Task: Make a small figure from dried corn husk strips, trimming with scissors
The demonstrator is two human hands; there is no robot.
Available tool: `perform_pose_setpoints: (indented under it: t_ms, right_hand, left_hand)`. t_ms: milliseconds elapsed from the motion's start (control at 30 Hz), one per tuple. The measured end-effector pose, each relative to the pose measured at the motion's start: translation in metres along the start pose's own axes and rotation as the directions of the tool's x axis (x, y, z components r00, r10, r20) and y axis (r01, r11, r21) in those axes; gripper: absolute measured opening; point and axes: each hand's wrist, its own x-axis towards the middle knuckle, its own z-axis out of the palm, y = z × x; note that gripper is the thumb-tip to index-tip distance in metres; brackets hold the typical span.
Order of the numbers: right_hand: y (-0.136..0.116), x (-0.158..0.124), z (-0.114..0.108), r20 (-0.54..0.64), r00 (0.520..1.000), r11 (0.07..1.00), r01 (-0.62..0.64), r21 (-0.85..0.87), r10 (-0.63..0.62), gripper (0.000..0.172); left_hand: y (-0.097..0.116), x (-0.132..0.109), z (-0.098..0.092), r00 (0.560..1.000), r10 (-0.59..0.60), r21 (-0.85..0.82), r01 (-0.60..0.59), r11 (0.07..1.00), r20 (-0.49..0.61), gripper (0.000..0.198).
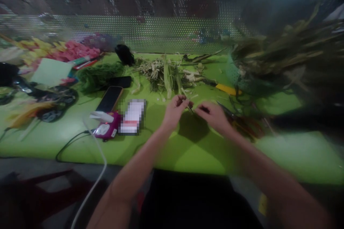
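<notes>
My left hand (175, 110) is closed in a pinch above the green table. A thin dark strip (190, 110) sticks out from its fingertips toward the right; its kind is too blurred to tell. My right hand (211, 113) is curled close by, thumb and fingers pressed together near the strip's lower end. Whether it grips that end is hidden. Just beyond both hands lies a heap of dried plant strips and shavings (154, 69), with a broad pale green leaf strip (167, 77) across it. A yellow-handled tool (228, 88) rests to the right of the heap.
Left of my hands are a power strip (109, 128), a lit phone (133, 116) and a dark phone (110, 98). Green fibre (99, 75) and pink strips (80, 50) lie farther left. A green basket (235, 68) piled with dry stalks (285, 48) stands right. Perforated metal (150, 30) borders the back.
</notes>
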Motion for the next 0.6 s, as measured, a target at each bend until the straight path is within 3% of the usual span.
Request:
perform_pose_setpoints:
  t_ms: [133, 267, 400, 600]
  right_hand:
    - [0.009, 0.009, -0.008, -0.036, 0.975, 0.924, -0.195, 0.329, 0.219, 0.032]
    - [0.013, 0.013, -0.008, 0.011, 0.966, 0.857, -0.234, 0.459, 0.258, 0.036]
    - [0.014, 0.013, -0.007, 0.036, 0.962, 0.841, -0.253, 0.478, 0.269, 0.034]
    - [0.017, 0.013, -0.006, 0.023, 0.973, 0.906, -0.223, 0.359, 0.230, 0.031]
  left_hand:
    - [0.004, -0.003, 0.001, 0.987, -0.057, 0.042, 0.051, 0.998, 0.149, 0.016]
    - [0.006, -0.006, 0.006, 0.973, -0.111, 0.082, 0.096, 0.992, 0.204, 0.014]
    - [0.007, -0.007, 0.008, 0.966, -0.152, 0.062, 0.142, 0.988, 0.207, 0.011]
    - [0.003, -0.006, 0.007, 0.964, -0.209, -0.092, 0.226, 0.970, 0.161, 0.016]
